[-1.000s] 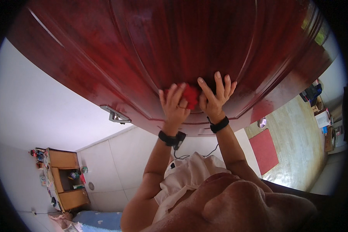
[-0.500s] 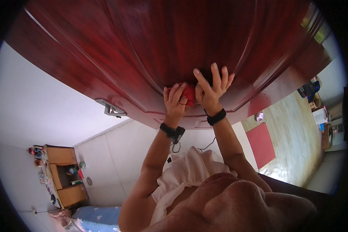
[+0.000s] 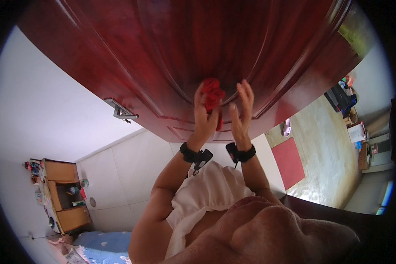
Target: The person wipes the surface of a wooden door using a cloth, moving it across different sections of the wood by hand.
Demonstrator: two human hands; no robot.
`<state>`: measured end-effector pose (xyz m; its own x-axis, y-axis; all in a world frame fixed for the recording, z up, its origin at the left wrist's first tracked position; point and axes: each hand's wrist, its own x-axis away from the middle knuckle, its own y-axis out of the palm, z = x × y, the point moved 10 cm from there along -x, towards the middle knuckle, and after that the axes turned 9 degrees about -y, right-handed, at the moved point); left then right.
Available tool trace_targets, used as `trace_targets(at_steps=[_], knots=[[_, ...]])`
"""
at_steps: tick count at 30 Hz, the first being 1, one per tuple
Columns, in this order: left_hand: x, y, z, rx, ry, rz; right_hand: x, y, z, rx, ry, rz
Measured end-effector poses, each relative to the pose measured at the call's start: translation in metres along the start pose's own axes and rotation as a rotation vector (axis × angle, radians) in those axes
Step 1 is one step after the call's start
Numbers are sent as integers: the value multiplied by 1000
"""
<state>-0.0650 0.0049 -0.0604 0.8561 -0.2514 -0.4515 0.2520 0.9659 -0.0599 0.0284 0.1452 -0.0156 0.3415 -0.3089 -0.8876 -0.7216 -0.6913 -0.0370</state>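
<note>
A dark red panelled wooden door (image 3: 176,44) stands in front of me, with a metal lever handle (image 3: 121,111) at its left edge. My left hand (image 3: 205,116) is wrapped round a crumpled red cloth (image 3: 213,91), close to the door's middle panel. Just to its right, my right hand (image 3: 242,116) has its fingers stretched upward and apart from the thumb, with nothing in it. Whether its fingertips touch the door I cannot tell. Both wrists wear black bands with small black devices.
A red mat (image 3: 288,163) and a pale slipper (image 3: 287,127) lie on the floor at right. Boxes and a black bag (image 3: 339,97) line the far right wall. At left are a wooden cabinet (image 3: 68,171) and a blue bed cover (image 3: 103,246).
My left hand has turned and lifted the cloth, so more of it shows. My right hand has gone from spread against the door to turned sideways, facing the left.
</note>
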Motion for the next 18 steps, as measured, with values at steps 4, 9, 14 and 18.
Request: trace_targets(at_steps=[4,9,14,18], knots=[[15,57,30,496,-298,-374,44,22,3,-378,277,-21],[2,55,53,343,-144,-489,10,8,-14,-460,281,-21],[-60,14,157,-232,173,-493,-70,-65,-19,-14,120,165],[-102,-56,221,-423,720,-99,-134,-89,-64,340,-309,339]])
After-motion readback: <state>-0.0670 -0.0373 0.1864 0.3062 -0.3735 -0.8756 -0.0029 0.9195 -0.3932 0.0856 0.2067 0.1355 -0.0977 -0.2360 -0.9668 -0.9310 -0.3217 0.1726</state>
